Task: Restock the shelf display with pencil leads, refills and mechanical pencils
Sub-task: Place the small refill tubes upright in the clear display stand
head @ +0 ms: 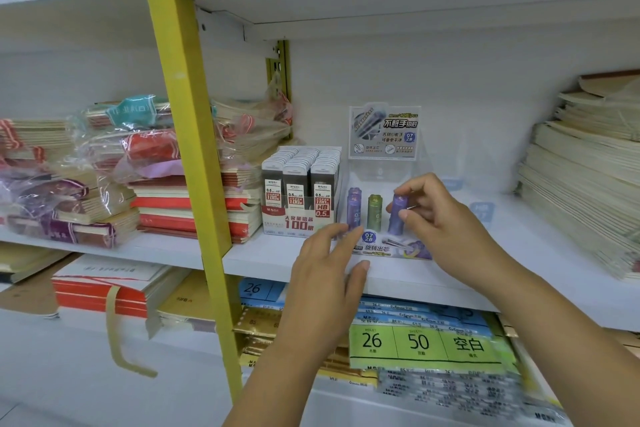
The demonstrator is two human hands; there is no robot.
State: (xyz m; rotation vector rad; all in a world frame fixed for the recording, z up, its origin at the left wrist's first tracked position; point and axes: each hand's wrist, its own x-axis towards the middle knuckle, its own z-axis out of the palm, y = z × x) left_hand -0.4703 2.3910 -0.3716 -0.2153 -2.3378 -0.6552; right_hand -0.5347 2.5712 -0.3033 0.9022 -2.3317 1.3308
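Seating purple cylindrical plastic lead tube upright in clear acrylic display stand on white shelf: our right hand pinches it; left hand, fingers straight, rests at stand front. We should keep it vertical, beside olive-green tube.

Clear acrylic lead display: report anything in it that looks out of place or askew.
The purple lead tube pinched by the right hand seems to lean slightly, while the green lead tube and the other purple tubes stand upright. Most of the clear acrylic display stands unfilled.
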